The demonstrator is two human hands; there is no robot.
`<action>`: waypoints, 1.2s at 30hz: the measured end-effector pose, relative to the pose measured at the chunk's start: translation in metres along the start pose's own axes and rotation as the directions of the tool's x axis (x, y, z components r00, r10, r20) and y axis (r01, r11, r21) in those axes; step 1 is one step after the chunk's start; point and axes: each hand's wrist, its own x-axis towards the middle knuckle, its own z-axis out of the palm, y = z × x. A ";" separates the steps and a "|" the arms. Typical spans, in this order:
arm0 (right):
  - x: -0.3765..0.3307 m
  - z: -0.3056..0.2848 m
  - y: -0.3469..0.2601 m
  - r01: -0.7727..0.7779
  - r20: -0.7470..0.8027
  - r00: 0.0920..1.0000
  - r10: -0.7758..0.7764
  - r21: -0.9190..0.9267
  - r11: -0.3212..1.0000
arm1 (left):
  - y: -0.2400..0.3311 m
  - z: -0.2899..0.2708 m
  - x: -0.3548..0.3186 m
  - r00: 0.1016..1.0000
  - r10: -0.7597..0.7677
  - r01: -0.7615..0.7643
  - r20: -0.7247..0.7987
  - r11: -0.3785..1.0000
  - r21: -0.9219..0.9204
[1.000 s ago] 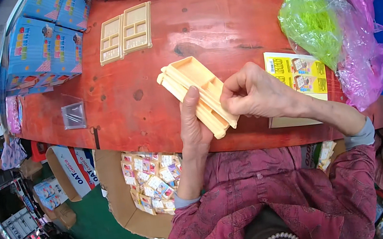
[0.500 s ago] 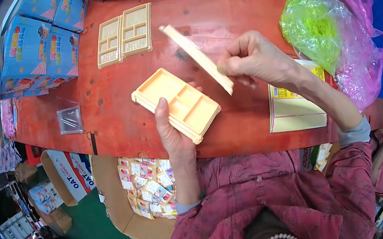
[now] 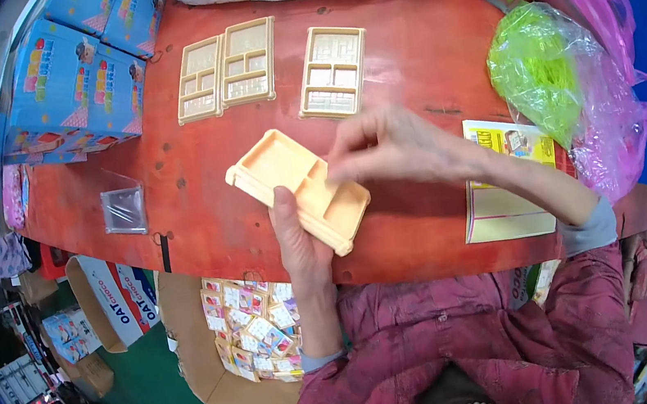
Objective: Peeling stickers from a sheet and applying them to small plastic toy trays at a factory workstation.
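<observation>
A small stack of cream plastic compartment trays (image 3: 272, 157) rests tilted in my left hand (image 3: 300, 242), thumb along the near edge and the other fingers hidden beneath. Over the stack's right edge is my right hand (image 3: 386, 148), slightly smeared by motion, its fingers drawn together at the divider. Whether those fingertips grip the top tray cannot be seen. Just beyond that hand, a single cream tray (image 3: 330, 73) lies on the red table (image 3: 198, 195). Two more such trays, the left tray (image 3: 199, 79) and its neighbour (image 3: 247, 62), lie side by side farther left.
Blue printed boxes (image 3: 68, 89) are stacked at the far left, with a clear plastic case (image 3: 124, 211) nearer. Printed sheets (image 3: 509, 196) and a bag of green strands (image 3: 532, 65) lie right. Below the table's edge, an open carton (image 3: 193, 336) holds small packets.
The thin cream tray that my right hand held is now on the table beyond the stack. My right hand has come back left and down to the stack in my left hand.
</observation>
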 end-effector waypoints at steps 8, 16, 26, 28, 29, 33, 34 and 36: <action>-0.021 0.001 -0.030 -0.040 0.122 0.991 0.052 -0.098 0.994 | -0.008 0.021 -0.002 0.976 0.064 -0.113 0.209 0.966 0.232; -0.032 0.003 -0.020 -0.056 0.003 0.998 0.056 -0.053 0.997 | -0.014 0.019 -0.002 0.988 0.034 -0.086 0.152 0.934 0.348; -0.032 -0.025 -0.024 -0.342 0.027 0.937 0.349 0.281 0.897 | -0.011 0.033 0.000 0.985 -0.133 0.117 0.114 0.984 0.134; -0.031 -0.026 -0.023 -0.352 0.029 0.932 0.362 0.315 0.881 | -0.009 0.038 -0.001 0.983 -0.141 0.128 0.113 0.985 0.115; -0.030 -0.026 -0.023 -0.380 0.025 0.920 0.392 0.315 0.870 | -0.009 0.040 -0.002 0.983 -0.147 0.136 0.109 0.986 0.099; -0.029 -0.028 -0.018 -0.383 -0.020 0.913 0.408 0.309 0.871 | -0.010 0.041 -0.002 0.976 -0.139 0.125 0.170 0.988 0.089; -0.029 -0.031 -0.011 -0.383 -0.021 0.912 0.409 0.308 0.871 | -0.009 0.039 -0.001 0.969 -0.166 0.151 0.182 0.984 0.092; -0.025 -0.043 0.006 -0.132 -0.381 0.923 0.049 -0.194 0.972 | -0.007 0.032 0.000 0.963 -0.187 0.170 0.195 0.980 0.099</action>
